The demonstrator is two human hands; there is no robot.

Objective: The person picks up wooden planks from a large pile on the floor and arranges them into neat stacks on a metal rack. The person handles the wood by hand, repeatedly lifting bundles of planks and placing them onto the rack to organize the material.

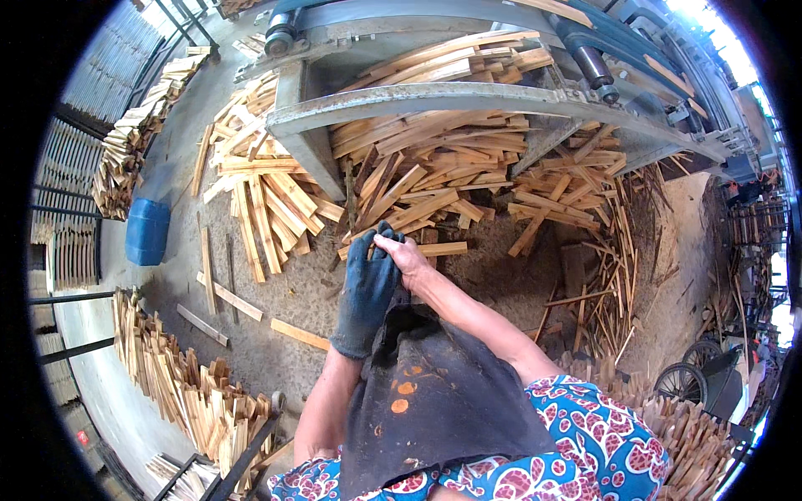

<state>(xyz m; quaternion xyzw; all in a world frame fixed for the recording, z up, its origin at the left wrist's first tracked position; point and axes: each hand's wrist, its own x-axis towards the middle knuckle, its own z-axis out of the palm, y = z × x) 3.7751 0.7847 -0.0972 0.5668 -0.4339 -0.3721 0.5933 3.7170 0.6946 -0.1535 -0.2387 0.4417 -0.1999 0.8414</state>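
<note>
My left hand (366,288) wears a dark blue work glove (359,321) that reaches to the wrist. Its fingers point forward, stretched out, and it holds nothing that I can see. Bare, my right hand (403,257) meets it in front of my body, its fingers closed on the glove near the fingertips. Part of that grip is hidden between the two hands. Just beyond them, loose wooden slats (443,249) lie on the floor. A dark, stained apron (451,392) covers my front, below both hands.
A grey metal machine frame (418,98) stands ahead over a heap of wooden slats (426,138). More slats (271,200) spread to its left. Upright bundles (200,392) stand at near left. A blue plastic drum (148,232) is at left, a wheeled cart (723,376) at right.
</note>
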